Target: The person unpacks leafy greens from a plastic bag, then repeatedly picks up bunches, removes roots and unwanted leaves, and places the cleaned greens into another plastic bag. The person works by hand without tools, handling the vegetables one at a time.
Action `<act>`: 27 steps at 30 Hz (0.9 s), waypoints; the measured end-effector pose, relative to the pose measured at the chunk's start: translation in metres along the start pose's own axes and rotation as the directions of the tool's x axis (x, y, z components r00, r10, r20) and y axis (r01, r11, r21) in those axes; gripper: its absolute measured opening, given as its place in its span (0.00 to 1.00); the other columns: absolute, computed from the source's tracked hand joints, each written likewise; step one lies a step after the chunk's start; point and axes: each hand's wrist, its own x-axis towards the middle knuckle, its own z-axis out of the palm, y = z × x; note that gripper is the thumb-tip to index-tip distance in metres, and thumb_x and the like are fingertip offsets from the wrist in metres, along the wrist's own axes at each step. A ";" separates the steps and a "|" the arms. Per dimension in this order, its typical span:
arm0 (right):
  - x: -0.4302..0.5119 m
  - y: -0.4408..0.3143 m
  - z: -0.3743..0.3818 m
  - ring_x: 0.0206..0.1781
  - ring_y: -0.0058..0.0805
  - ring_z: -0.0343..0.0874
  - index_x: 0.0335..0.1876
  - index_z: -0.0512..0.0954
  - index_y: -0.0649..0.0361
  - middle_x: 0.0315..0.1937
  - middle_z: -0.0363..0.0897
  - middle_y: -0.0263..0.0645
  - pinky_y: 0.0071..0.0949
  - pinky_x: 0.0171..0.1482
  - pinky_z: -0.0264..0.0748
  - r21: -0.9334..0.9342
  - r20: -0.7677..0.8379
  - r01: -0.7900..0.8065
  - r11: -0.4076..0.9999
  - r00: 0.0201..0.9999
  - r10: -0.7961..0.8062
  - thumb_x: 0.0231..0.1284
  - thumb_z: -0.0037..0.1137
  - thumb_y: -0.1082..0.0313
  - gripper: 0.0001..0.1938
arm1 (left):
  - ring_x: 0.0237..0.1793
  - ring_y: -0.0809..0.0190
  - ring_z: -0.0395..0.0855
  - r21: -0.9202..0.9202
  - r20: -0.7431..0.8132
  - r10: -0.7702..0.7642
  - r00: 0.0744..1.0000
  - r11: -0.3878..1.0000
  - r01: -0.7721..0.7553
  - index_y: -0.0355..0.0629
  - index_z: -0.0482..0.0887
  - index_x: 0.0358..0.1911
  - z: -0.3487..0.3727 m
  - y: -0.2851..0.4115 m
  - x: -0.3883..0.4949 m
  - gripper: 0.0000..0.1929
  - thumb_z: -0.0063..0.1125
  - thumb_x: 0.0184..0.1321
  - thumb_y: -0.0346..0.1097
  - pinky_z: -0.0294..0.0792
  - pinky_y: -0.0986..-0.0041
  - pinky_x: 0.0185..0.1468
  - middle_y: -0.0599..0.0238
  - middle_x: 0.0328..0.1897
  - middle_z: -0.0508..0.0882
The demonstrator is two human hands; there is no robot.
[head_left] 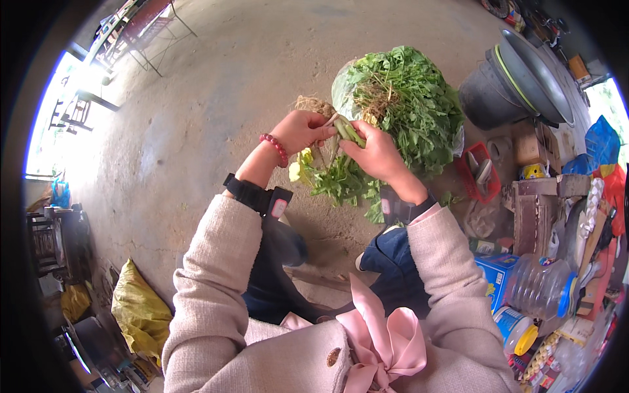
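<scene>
My left hand (pixel 303 131), with a red bead bracelet at its wrist, pinches the root end of a leafy green plant. My right hand (pixel 372 147) grips the pale green stalks (pixel 348 131) of the same plant close beside it. Its leaves (pixel 339 181) hang down below both hands, with some yellow ones at the left. A tangle of brown roots (pixel 314 105) shows just beyond my left fingers. Past my right hand, a large heap of leafy greens (pixel 417 103) with brown roots lies on a clear plastic bag (pixel 344 88) on the floor.
A dark bucket (pixel 486 93) and a wide metal basin (pixel 535 73) stand at the upper right. Nearer are a red plastic basket (pixel 479 172), a clear plastic jar (pixel 538 287) and a blue box (pixel 496 275). A yellow sack (pixel 140 307) lies at the lower left on the concrete floor (pixel 196 98).
</scene>
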 end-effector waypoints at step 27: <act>0.003 0.028 -0.030 0.41 0.17 0.71 0.55 0.73 0.62 0.36 0.78 0.29 0.19 0.48 0.66 0.329 0.292 -0.107 0.938 0.956 0.007 0.66 0.41 0.62 0.17 | 0.20 0.67 0.64 0.371 -0.062 0.411 0.910 0.856 -0.361 0.39 0.82 0.37 0.010 0.008 -0.003 0.17 0.52 0.65 0.48 0.63 0.72 0.27 0.62 0.16 0.70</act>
